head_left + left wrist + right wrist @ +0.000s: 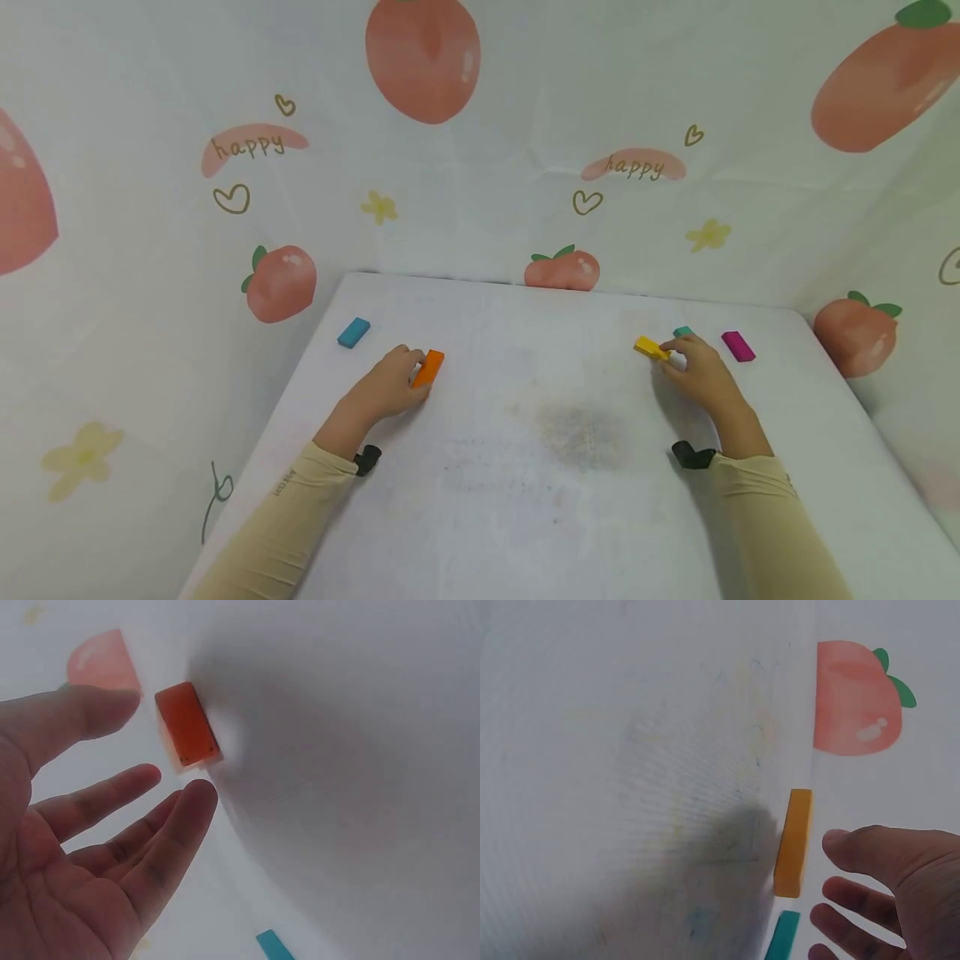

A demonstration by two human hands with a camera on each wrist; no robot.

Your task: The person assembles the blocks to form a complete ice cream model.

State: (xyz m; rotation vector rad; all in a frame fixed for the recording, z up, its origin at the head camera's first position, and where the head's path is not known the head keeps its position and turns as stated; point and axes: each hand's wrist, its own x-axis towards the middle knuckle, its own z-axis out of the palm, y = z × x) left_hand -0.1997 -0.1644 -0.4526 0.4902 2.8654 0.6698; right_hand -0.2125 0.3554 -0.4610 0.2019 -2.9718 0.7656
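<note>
On the white tabletop, an orange block [430, 367] lies beside my left hand [390, 383]. In the left wrist view the thumb and relaxed fingers [196, 806] spread near the orange block [187, 724], with a gap between them and it. My right hand [703, 373] hovers by a yellow block [651, 347]. From the right wrist, its thumb [855, 847] shows apart from the yellow block [793, 844], fingers loosely bent. A teal block [683, 332] sits just behind the right hand, which partly hides it.
A blue block [353, 332] lies at the table's back left, and a magenta block [738, 346] to the right of the right hand. A printed cloth [480, 200] hangs behind the table [480, 517]. A grey smudge [585, 435] marks the tabletop between the arms.
</note>
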